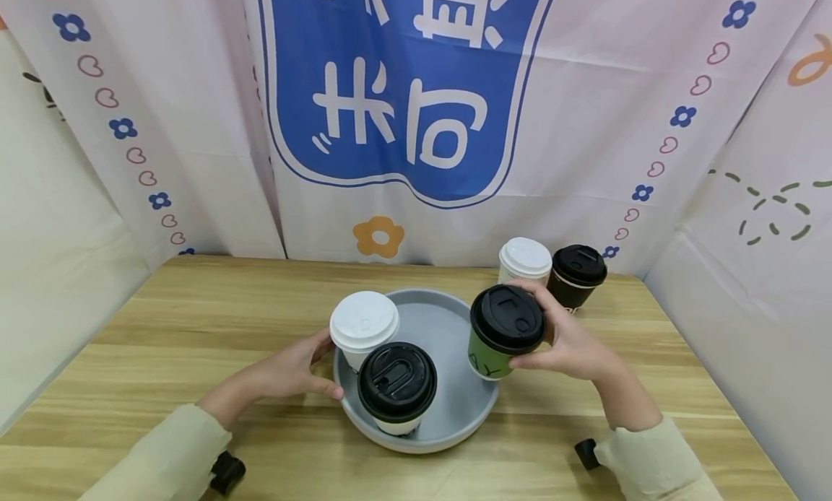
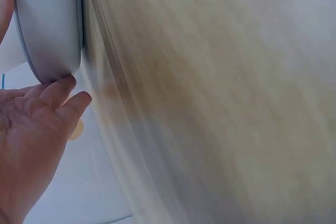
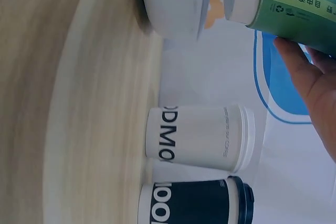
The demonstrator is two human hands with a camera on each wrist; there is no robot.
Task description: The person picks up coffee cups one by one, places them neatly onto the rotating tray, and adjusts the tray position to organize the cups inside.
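One green cup (image 1: 497,338), near upright, clamped in right hand (image 1: 567,340), raised at right edge of grey tray (image 1: 448,349); left hand (image 1: 292,371), thumb and fingers apart, touches left side.

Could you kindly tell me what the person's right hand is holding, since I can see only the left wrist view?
Observer: The right hand holds a black-lidded green cup.
Operator: Thank you; is that cup resting in the gray tray?
Observer: No, the right wrist view shows its base held higher than the tray's rim.
Operator: Are there, please, any other cups outside the tray?
Observer: Yes, a white cup and a black cup stand side by side on the table, beyond the right hand.
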